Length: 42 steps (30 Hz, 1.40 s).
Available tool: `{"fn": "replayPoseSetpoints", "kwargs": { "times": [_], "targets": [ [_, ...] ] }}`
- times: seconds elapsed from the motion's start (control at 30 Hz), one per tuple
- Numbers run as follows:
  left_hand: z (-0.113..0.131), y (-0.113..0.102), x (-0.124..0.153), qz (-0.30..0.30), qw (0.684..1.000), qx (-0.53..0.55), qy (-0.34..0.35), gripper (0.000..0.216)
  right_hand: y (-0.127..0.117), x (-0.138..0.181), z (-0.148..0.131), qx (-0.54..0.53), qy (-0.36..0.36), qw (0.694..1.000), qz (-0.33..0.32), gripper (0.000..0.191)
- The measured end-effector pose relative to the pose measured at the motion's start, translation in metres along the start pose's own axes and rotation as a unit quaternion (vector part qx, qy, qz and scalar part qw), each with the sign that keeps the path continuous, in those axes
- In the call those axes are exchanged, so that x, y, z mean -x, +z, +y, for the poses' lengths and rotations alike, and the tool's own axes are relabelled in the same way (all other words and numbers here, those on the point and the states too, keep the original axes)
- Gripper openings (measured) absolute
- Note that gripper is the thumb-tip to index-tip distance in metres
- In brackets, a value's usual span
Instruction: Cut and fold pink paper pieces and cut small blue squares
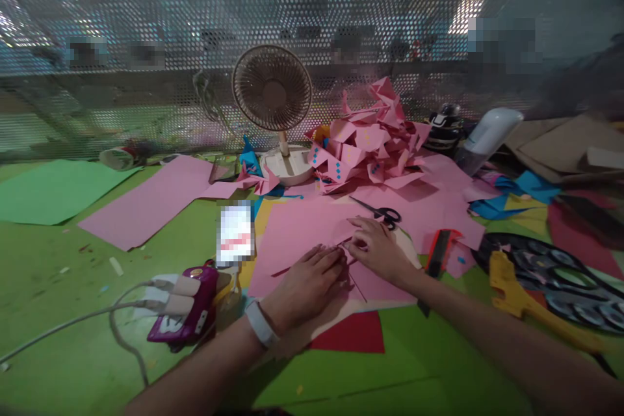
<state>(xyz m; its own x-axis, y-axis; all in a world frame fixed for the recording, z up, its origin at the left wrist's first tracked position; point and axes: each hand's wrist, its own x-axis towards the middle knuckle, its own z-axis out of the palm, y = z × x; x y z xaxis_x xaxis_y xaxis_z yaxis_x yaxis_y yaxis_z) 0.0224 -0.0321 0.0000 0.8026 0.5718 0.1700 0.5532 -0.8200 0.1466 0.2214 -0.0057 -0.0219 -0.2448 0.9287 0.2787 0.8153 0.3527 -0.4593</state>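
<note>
My left hand (307, 286), with a pale band on the wrist, lies palm down and fairly flat over a small folded piece of pink paper (361, 279). Against its fingertips, my right hand (377, 250) has thumb and forefinger brought together at the folded paper; the exact grip is partly hidden. Beneath both hands spreads a larger pink sheet (287, 227). Black-handled scissors (387, 213) rest just beyond my right hand. To its right lies a red-and-black cutter (441, 252).
A pile of folded pink paper shapes (370, 136) stands behind, beside a small fan (273, 94). A purple power strip (190, 305) with cables and a lit phone (234, 234) lie left. At right are a yellow glue gun (517, 299) and a black palette (585, 299).
</note>
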Motion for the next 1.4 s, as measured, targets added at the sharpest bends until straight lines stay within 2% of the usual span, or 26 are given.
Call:
{"fn": "replayPoseSetpoints", "kwargs": {
  "times": [0.33, 0.53, 0.8, 0.9, 1.03, 1.13, 1.23, 1.3, 1.4],
  "targets": [
    [0.001, 0.0, -0.003, 0.011, 1.0, 0.013, 0.006, 0.039, 0.005, 0.002, 0.001, 0.05, 0.0, 0.999, 0.022, 0.01],
    [0.002, 0.001, -0.003, -0.004, 1.0, 0.009, -0.001, 0.052, 0.003, 0.005, 0.0, 0.105, -0.022, 0.994, 0.006, 0.014],
    [-0.001, -0.005, -0.004, -0.035, 0.999, 0.018, 0.012, 0.041, 0.004, 0.006, 0.001, 0.117, -0.022, 0.993, -0.007, 0.025],
    [-0.002, -0.006, -0.004, -0.034, 0.999, 0.014, 0.014, 0.04, -0.001, 0.003, 0.01, 0.102, -0.051, 0.993, -0.034, 0.027],
    [-0.001, -0.004, -0.005, -0.01, 1.0, 0.01, 0.024, 0.04, -0.02, -0.003, 0.025, 0.052, -0.088, 0.991, -0.084, 0.022],
    [-0.001, -0.003, -0.006, -0.006, 0.999, 0.01, 0.031, 0.04, -0.036, -0.005, 0.026, 0.03, -0.096, 0.994, -0.039, 0.014],
    [-0.001, -0.002, -0.007, -0.004, 1.0, 0.005, 0.03, 0.04, -0.039, -0.004, 0.018, 0.034, -0.059, 0.998, 0.015, 0.013],
    [-0.001, -0.002, -0.007, -0.006, 0.999, 0.002, 0.031, 0.04, -0.034, -0.002, 0.012, 0.039, -0.017, 0.999, -0.014, 0.016],
    [0.0, -0.003, -0.008, -0.022, 0.999, 0.001, 0.029, 0.044, -0.026, -0.001, 0.011, -0.002, 0.044, 0.991, -0.129, 0.026]
  ]
}}
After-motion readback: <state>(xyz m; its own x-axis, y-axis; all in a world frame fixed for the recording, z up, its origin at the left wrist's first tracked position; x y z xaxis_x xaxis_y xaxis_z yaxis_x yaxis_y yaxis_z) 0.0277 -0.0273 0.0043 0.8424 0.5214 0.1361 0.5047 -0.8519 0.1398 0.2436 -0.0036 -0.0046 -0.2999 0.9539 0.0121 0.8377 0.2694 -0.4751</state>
